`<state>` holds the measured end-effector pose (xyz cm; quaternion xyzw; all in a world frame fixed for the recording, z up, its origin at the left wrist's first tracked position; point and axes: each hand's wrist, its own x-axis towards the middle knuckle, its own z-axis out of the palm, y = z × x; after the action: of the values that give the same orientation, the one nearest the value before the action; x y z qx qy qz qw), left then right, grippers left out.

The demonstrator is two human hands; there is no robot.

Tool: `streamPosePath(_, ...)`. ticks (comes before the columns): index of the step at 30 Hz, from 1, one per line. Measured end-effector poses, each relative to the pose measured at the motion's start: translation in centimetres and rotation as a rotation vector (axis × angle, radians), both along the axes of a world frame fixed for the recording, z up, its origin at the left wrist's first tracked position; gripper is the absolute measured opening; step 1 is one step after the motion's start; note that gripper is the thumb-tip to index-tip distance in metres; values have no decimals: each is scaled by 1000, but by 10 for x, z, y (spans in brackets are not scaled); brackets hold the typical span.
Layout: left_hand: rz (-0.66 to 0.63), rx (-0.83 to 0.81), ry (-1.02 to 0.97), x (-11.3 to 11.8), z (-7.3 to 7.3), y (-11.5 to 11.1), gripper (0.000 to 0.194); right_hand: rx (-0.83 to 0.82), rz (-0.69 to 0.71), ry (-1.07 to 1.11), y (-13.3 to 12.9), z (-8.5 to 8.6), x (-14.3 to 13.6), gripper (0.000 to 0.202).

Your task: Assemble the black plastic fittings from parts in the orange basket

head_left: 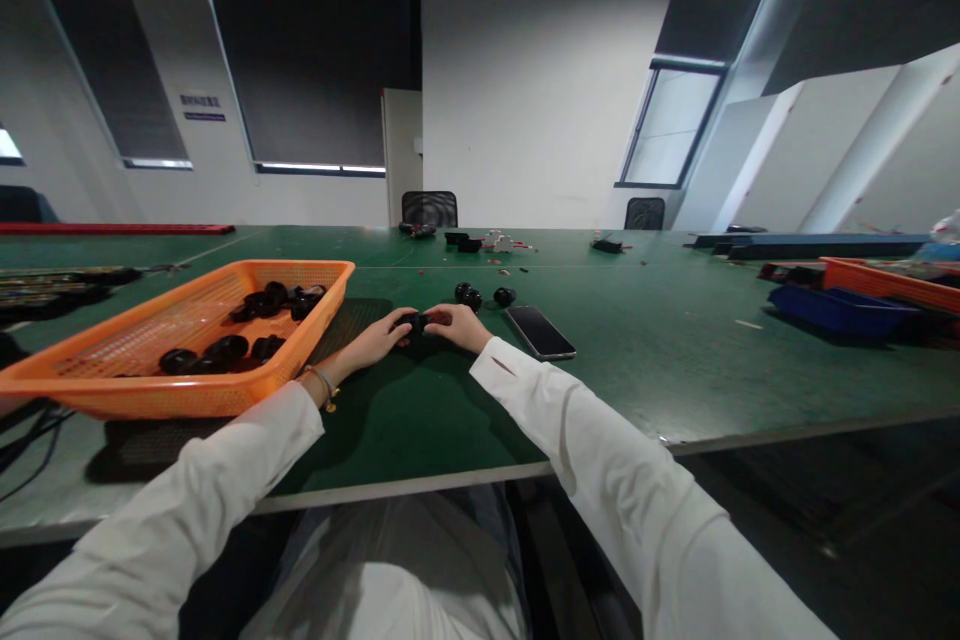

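Between my left hand (381,335) and my right hand (459,325) is a small round black part (414,321), gripped by the fingers of both just above the green tabletop. Its exact kind is too small to make out. Right behind my right hand lie similar black parts (468,296), and another black part (505,297) sits a little to their right. An orange plastic basket (300,388) stands to the left of my left forearm, with several shiny black round parts (227,348) inside.
A phone (540,332) lies right of my right hand. A blue bin (840,310) and an orange tray (892,280) stand at the far right. Dark items (463,242) lie towards the table's back. The green table's (420,492) front edge runs before my body.
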<state>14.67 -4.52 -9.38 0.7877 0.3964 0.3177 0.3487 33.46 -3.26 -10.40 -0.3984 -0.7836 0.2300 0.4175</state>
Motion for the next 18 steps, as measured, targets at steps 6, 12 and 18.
streamPosePath(6,3,9,-3,1,1,0,45,-3,26,3,2,1,1,31)
streamPosePath(12,18,-21,4,3,1,1,43,-50,37,26,1,5,1,32)
streamPosePath(18,20,-15,0,5,4,-2,41,-14,26,65,0,5,0,36)
